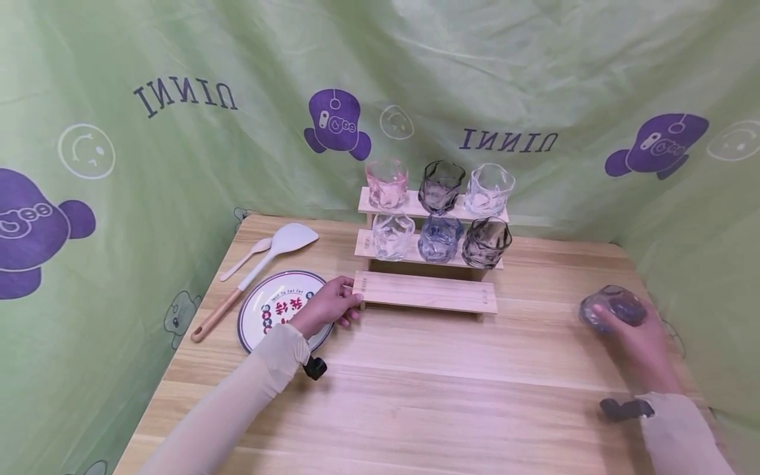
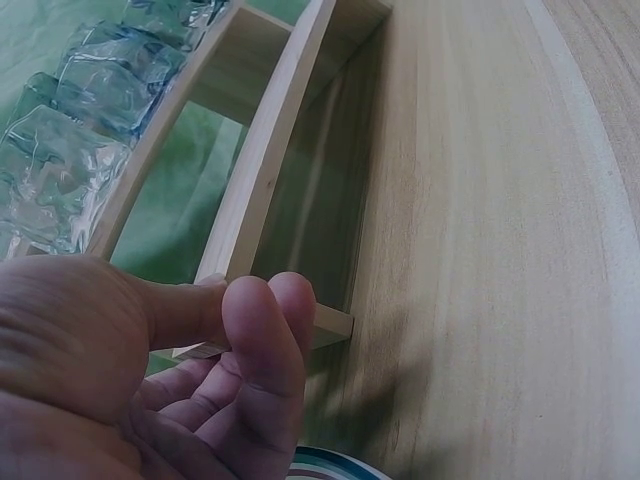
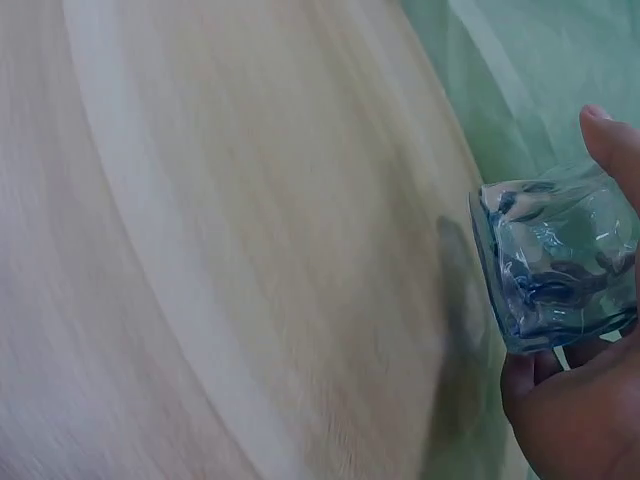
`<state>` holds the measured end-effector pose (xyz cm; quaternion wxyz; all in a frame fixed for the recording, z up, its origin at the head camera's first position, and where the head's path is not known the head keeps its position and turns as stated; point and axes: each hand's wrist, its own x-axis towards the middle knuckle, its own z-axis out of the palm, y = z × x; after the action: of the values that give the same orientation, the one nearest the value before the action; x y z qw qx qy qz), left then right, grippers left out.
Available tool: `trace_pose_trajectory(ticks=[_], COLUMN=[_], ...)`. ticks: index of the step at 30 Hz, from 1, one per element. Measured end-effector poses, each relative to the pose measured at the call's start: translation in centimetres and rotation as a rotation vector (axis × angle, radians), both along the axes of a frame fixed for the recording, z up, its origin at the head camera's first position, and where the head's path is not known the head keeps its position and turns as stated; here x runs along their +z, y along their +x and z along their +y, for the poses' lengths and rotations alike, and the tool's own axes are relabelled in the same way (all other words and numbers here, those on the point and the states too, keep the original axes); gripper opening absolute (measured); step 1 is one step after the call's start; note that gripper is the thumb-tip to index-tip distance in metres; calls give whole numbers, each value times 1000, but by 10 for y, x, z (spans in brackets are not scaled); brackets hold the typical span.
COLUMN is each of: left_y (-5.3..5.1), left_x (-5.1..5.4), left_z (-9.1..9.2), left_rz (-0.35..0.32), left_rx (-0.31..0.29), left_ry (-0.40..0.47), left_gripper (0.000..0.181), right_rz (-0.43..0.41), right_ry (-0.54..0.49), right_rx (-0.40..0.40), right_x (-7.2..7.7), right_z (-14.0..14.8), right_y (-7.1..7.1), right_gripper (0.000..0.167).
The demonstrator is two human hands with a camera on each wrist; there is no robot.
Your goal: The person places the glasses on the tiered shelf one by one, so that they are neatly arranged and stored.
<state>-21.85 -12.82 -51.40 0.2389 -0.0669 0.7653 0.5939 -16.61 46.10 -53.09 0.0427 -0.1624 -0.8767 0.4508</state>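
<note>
My left hand point(image 1: 334, 303) pinches the left end of the bottom step of a three-tier wooden rack point(image 1: 427, 292). Thumb and fingers meet at that board's end in the left wrist view. At the right side of the table, my right hand point(image 1: 644, 343) holds a bluish wavy glass cup point(image 1: 614, 307), tipped on its side. The right wrist view shows this cup point(image 3: 560, 265) between thumb and fingers, off the tabletop. On the top step stand a pink cup point(image 1: 387, 185), a dark grey cup point(image 1: 441, 187) and a clear cup point(image 1: 489, 189).
The middle step carries a clear cup point(image 1: 392, 236), a blue cup point(image 1: 440, 239) and a dark cup point(image 1: 486, 242). Left of the rack lie a printed plate point(image 1: 255, 326), a wood-handled spatula point(image 1: 261, 267) and a small white utensil point(image 1: 245, 258). Green curtain point(image 1: 285, 39) surrounds the table point(image 1: 427, 409).
</note>
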Motion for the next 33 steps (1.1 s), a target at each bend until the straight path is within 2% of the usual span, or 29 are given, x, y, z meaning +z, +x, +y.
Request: trace_pose_trajectory(ticks=[5,10,15,18,20,28,33], left_y=[0,1,2,3,3,4,4], left_x=[0,0,1,1,2,1,-2], left_z=[0,-1,-1,-1,-1,-2,-1], left_rz=[0,12,17,12,10,17,19], left_rx=[-4,-9,-4,-8,-11,8,4], left_ry=[4,4,7,14,17,17,34], left_gripper=[53,54,55,56,56,56,56], right_rz=[40,93,163,178,179,128,124], right_ry=[-13,-75,-198,-314,-349,-312,-275], right_rx=[82,150,251,332,371,473,431], right_x=[19,42,56,58,59,58,48], right_z=[-25,-67,-115,-140,-155,-221,-254], right_y=[3,4,-1,-3,-5,-13,-19], right_gripper=[81,77,72,70,72,82,89])
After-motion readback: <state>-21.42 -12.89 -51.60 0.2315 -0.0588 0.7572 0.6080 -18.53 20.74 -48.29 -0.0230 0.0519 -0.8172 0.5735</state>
